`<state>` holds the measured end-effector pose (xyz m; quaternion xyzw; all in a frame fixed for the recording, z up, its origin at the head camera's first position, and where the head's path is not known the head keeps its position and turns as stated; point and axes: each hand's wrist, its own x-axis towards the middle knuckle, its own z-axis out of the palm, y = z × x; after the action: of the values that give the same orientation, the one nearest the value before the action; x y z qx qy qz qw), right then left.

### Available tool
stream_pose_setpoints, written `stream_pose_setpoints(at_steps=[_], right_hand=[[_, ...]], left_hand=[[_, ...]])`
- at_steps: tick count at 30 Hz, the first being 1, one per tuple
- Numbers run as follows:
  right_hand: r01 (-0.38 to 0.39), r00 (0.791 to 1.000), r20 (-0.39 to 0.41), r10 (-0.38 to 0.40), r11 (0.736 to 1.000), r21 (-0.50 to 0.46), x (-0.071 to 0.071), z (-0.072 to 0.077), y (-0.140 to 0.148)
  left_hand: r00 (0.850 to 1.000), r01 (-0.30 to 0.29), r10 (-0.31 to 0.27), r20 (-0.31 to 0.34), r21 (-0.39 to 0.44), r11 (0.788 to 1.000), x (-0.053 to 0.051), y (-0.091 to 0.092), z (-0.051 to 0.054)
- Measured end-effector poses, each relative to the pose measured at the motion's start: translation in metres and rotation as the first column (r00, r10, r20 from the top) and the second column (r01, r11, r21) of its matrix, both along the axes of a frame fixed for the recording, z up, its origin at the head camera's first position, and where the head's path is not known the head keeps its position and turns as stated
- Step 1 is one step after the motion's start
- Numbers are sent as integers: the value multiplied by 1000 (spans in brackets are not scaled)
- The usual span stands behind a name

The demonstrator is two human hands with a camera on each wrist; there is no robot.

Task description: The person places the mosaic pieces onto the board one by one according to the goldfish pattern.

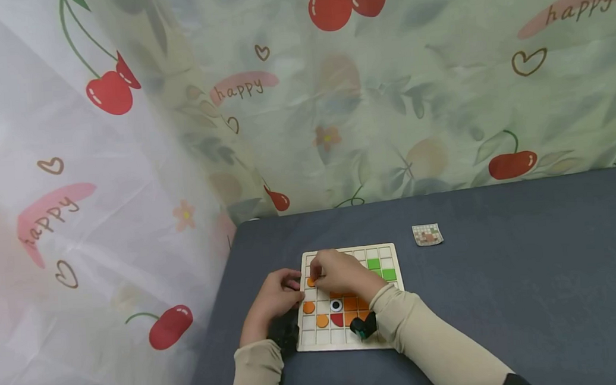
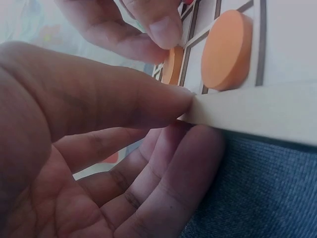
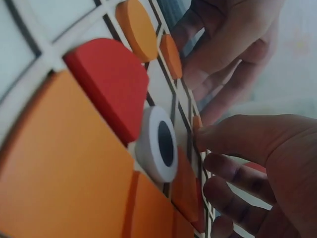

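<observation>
A pale wooden grid board lies on the dark table. At its left edge is my left hand, with thumb and fingers pinching the rim in the left wrist view. Reaching across the board, my right hand pinches an orange disc at a square near the left edge. Two more orange discs, one nearer the edge and one further in, sit in squares. Beside them are a white-and-black eye piece, a red curved piece and several orange square tiles.
Green tiles occupy squares at the board's right. A small picture card rests on the table to the right of the board. Patterned curtains hang behind and to the left. My right forearm covers the board's lower right.
</observation>
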<state>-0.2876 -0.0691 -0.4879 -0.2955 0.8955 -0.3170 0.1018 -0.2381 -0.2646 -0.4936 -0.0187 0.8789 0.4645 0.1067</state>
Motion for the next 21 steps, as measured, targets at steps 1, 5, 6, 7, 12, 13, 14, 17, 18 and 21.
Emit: stream_pose_setpoints(at_steps=[1, 5, 6, 7, 12, 13, 14, 17, 18, 21], right_hand=[[-6, 1000, 3, 6, 1000, -8, 0, -1, -1], [-20, 1000, -17, 20, 1000, -7, -1, -3, -4], [-21, 999, -26, 21, 1000, -1, -1, -3, -4], [-20, 999, -27, 21, 1000, 5, -1, -4, -4], [-10, 1000, -29, 11, 1000, 26, 0, 0, 0], [-4, 1000, -27, 4, 1000, 29, 0, 1, 2], [1, 1000, -29, 0, 999, 32, 1, 2, 5], [11, 1000, -26, -10, 999, 36, 2, 6, 16], [9, 1000, -26, -8, 999, 36, 3, 7, 20], [-11, 1000, -28, 12, 1000, 19, 7, 11, 35]], left_hand=[[1000, -1, 1, -1, 0, 1000, 0, 0, 0], [1000, 2, -2, -8, -1, 1000, 0, 0, 0], [1000, 2, -2, -7, 0, 1000, 1, 0, 0], [1000, 3, -3, -8, 0, 1000, 1, 1, 0], [1000, -1, 1, -6, 1, 1000, 1, 2, 0], [1000, -2, 2, -8, 1, 1000, 1, 3, 1], [1000, -2, 2, -8, 2, 1000, 1, 3, 1], [1000, -4, 4, -7, 5, 1000, 1, 4, 2], [1000, -8, 8, -6, 5, 1000, 1, 4, 2], [1000, -22, 22, 1, 0, 1000, 1, 4, 2]])
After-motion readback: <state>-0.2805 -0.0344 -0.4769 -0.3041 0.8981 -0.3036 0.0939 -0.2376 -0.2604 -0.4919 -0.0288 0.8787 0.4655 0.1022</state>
